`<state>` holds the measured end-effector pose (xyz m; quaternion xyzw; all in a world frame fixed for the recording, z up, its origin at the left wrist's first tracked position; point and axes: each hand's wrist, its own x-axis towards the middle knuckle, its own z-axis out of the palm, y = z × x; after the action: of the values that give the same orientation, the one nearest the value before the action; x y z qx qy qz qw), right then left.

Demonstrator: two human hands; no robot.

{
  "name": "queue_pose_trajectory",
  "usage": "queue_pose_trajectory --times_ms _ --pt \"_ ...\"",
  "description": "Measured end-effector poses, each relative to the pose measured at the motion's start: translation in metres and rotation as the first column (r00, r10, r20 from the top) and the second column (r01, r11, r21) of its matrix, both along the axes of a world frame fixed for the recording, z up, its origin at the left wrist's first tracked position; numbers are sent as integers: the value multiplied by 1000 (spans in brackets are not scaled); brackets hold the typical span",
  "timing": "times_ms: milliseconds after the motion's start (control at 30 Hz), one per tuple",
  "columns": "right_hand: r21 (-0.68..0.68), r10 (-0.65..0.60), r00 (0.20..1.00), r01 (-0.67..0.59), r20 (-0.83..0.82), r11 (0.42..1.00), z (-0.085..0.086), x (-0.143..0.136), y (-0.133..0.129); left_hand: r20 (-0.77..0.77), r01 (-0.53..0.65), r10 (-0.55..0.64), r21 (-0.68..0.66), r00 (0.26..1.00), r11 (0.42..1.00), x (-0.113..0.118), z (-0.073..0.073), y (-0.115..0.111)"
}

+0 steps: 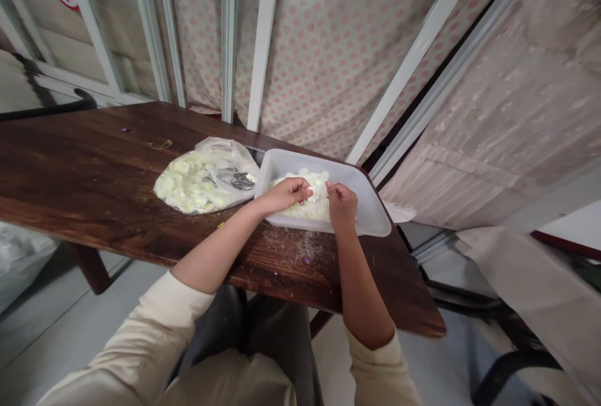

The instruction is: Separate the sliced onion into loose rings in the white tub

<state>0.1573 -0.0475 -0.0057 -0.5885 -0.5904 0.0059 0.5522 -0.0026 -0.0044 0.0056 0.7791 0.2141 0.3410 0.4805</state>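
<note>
A white plastic tray [370, 205] holds a heap of pale white-green, petal-like pieces [305, 210]; their exact kind is too small to tell. Over this heap my left hand [290, 193] has its thumb and fingers pinched together at a small white frilly piece [319, 192]. My right hand [342, 202] faces it from the other side, fingers closed in a pinch, and what sits in them is hidden. Left of the tray lies a clear plastic bag [230, 149] with many similar pale round pieces [183, 177] in it.
The dark wooden table [94, 168] has white grains [300, 246] scattered along its front edge. A thin tan loop [162, 145] lies at the back left. Behind stand framed panes with a dotted curtain [323, 67]. A black chair frame [507, 362] is at right.
</note>
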Motion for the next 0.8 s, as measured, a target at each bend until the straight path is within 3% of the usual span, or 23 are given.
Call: queue_pose_trajectory --times_ms 200,267,533,800 --pt "0 256 963 -257 78 966 2 -2 1 18 -1 1 -1 1000 1000 1 0 0" --pt "-21 285 954 -284 95 959 3 -3 1 24 2 -2 -6 1000 1000 1 0 0" --pt "37 224 966 -230 129 972 2 -2 1 22 3 -2 -17 1000 1000 3 -2 1" --pt "12 158 980 -161 123 987 1 -2 0 11 21 -21 -21 1000 1000 2 -1 0"
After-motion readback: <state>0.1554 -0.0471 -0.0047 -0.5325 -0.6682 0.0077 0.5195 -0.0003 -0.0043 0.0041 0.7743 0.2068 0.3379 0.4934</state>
